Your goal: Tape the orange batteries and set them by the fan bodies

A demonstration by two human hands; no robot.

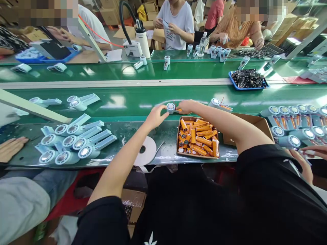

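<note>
Red wire (pixel 174 101): thin, rising beside the right hand; judged easy to snag or pinch if the fingers press in without freeing it.
Orange piece at the handle (pixel 179 110): could sit crooked or slip out, should the housing roll in a light fingertip hold.
Round head: smooth-looking; a loose pinch could let it turn or drop onto the green belt (pixel 122 102).
Right forearm (pixel 219 117): passes above the open carton (pixel 198 156); a low sweep might knock the orange cylinders (pixel 193 136) piled inside.
Pale blue housing (pixel 171 108): round head, pale ringed face turned up, short handle part showing toward the right hand; the rest covered by fingers. Held between both hands, near the belt's front edge, beyond the carton.
Left hand (pixel 156 116): thumb and fingertips closed on the head's side.
Right hand (pixel 186 106): fingers bent at the handle side, by the orange piece; cannot tell whether they grip it, the handle or both.
Belt, right side: 1 similar unit (pixel 215 102) lying with a wire sticking up and orange in its handle.
Bench, left side: a cluster of similar housings (pixel 84 152), handles pointing various ways.
White reel (pixel 151 147): flat on the bench, left of the carton.
</note>
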